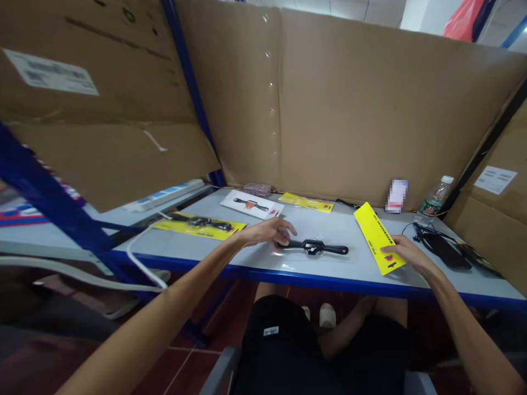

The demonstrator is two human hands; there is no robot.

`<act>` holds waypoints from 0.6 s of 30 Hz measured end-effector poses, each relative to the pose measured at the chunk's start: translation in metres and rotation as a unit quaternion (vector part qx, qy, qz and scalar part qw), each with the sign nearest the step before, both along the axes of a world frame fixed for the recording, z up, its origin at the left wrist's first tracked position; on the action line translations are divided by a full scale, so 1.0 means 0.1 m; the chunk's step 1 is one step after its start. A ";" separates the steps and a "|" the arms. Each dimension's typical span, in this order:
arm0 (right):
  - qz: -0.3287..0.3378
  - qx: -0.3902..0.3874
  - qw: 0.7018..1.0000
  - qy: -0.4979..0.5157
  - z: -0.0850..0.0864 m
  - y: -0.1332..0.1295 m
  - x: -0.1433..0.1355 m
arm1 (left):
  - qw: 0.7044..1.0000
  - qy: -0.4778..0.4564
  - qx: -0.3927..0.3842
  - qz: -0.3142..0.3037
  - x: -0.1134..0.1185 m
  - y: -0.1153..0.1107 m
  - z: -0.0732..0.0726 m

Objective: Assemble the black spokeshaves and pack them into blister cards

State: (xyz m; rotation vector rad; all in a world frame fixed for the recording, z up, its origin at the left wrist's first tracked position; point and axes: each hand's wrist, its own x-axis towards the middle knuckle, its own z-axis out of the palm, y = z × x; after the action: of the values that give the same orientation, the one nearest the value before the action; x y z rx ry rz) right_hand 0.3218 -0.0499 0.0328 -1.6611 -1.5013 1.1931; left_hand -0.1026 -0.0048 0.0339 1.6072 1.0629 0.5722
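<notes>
A black spokeshave (pixel 313 247) lies on the table in what looks like a clear plastic blister. Its left end is pinched in the curled fingers of my left hand (pixel 272 232). To the right, my right hand (pixel 405 251) grips the lower part of a yellow backing card (pixel 373 233), holding it tilted with printed lettering visible. At the left of the table, another black spokeshave (pixel 206 222) lies on a yellow card (pixel 191 231). Behind my left hand is a white box (pixel 252 206) with a spokeshave pictured on it.
More yellow packaging (pixel 307 202) lies at the back. A plastic bottle (pixel 434 200), a dark phone (pixel 447 251) and cables are on the right. A power strip (pixel 168 196) with a white cord lies left. Cardboard panels (pixel 354 104) enclose the table (pixel 263 263).
</notes>
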 end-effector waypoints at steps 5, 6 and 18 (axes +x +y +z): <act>-0.035 -0.013 0.998 0.050 -0.13 0.02 0.05 | 0.988 0.035 0.150 0.033 0.09 0.16 -0.11; -0.043 -0.010 0.997 0.063 -0.16 0.03 0.06 | 0.981 0.050 0.185 0.038 0.09 0.16 -0.13; -0.083 0.019 0.989 0.120 -0.32 0.00 0.08 | 0.847 0.257 0.458 0.082 0.39 -0.27 -0.27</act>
State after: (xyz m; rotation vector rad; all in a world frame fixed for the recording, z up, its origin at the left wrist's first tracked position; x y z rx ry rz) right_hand 0.3303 -0.0503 0.0009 -1.5233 -1.2073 1.2165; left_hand -0.0641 -0.0316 0.0069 2.6283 1.4403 0.8687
